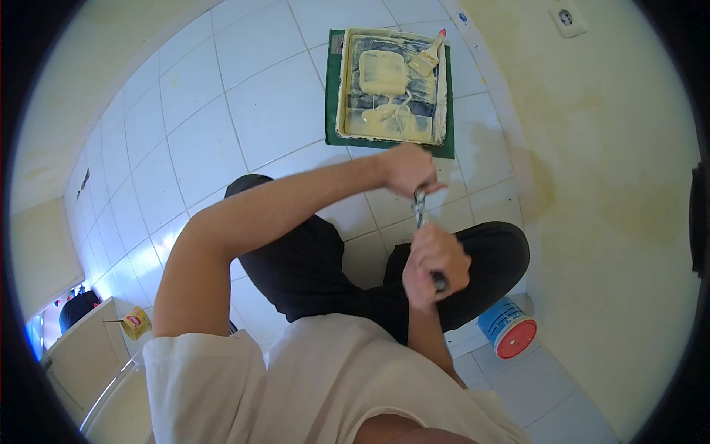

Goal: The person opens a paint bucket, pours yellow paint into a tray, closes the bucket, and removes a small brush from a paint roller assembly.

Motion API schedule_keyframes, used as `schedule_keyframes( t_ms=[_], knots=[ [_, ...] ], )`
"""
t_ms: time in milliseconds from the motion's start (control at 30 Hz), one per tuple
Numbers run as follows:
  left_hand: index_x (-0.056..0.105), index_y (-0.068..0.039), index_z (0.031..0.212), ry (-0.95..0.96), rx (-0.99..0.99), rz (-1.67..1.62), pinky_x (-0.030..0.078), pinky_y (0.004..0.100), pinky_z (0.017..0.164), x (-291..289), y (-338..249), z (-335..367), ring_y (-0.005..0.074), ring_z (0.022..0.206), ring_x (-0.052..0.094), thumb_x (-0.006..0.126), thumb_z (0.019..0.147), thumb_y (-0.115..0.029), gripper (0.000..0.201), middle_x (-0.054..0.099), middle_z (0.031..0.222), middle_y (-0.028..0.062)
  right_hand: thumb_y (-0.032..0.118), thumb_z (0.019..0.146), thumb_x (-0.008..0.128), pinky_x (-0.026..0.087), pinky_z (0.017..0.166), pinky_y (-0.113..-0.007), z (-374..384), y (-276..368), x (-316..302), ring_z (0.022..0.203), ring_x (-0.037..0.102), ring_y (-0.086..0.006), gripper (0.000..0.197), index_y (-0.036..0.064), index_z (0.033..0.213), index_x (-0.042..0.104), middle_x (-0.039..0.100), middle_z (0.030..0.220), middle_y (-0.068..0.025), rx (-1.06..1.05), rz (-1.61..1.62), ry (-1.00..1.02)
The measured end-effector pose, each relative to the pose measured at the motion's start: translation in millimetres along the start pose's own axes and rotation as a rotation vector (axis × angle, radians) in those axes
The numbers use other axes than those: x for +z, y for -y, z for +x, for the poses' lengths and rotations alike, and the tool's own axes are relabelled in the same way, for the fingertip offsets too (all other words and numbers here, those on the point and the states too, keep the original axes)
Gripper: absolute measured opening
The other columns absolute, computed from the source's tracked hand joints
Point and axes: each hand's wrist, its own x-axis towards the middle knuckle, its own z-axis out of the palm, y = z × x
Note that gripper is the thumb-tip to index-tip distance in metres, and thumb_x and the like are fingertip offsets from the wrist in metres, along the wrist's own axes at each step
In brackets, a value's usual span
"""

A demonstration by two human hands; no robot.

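Both my hands are closed on the pole of a paint roller, which runs away from me over my crossed legs. My left hand (410,170) grips it farther out, just short of the tray. Nearer my body, my right hand (438,259) wraps round the pole, its black end (439,281) sticking out below the fist. A shiny metal stretch of pole (419,211) shows between the hands. Beyond the left hand a thin pale rod leads to the cream-coated roller head (382,72), which lies in the paint tray (340,111). Cream paint (392,118) pools at the tray's near end.
A paintbrush (427,55) rests across the tray's right side. Green sheeting (333,126) lies beneath the tray on white floor tiles. At right, a blue bucket with a red lid (506,328) stands near the wall (599,244). A yellow pot (136,323) is at lower left.
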Motion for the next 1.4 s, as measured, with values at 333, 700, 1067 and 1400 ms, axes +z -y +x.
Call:
schedule_keyframes(
  t_ms=[333,700,1067,1400],
  knots=[
    [0.056,-0.009,0.050,-0.111,-0.113,0.136,0.041,0.0448,0.045,-42.9,58.0,16.3,0.0370,0.047,0.053,0.055,0.093,-0.038,0.052,0.053,0.049,0.0141,0.004,0.072,0.059,0.032,0.048,-0.031,39.5,-75.4,28.4,0.046,0.041,-0.0204,0.020,-0.0002,0.059,0.044,0.046,0.053,-0.0093,-0.153,0.003,0.014],
    [0.054,-0.008,0.048,0.193,0.055,0.129,0.043,0.0469,0.046,-17.6,14.1,-6.2,0.0375,0.046,0.051,0.052,0.095,-0.038,0.055,0.052,0.048,0.0159,0.008,0.073,0.059,0.035,0.047,-0.033,-19.3,-26.9,11.5,0.045,0.043,-0.0203,0.023,0.0002,0.059,0.043,0.045,0.052,-0.0085,-0.106,-0.068,-0.019],
    [0.052,-0.004,0.051,-0.221,-0.106,0.106,0.039,0.0442,0.045,-48.4,44.7,19.0,0.0373,0.042,0.047,0.057,0.094,-0.030,0.051,0.045,0.045,0.0150,0.005,0.064,0.055,0.033,0.047,-0.031,39.3,-76.8,29.1,0.045,0.039,-0.0177,0.017,-0.0020,0.058,0.041,0.042,0.051,-0.0086,-0.187,-0.006,-0.004],
    [0.052,-0.002,0.051,-0.153,-0.127,0.131,0.040,0.0452,0.046,-39.1,13.4,6.5,0.0387,0.044,0.048,0.056,0.094,-0.029,0.051,0.046,0.046,0.0163,0.006,0.063,0.054,0.028,0.046,-0.031,27.7,-38.1,29.0,0.044,0.036,-0.0169,0.018,-0.0012,0.057,0.039,0.040,0.051,-0.0079,-0.132,0.002,-0.053]
  ],
)
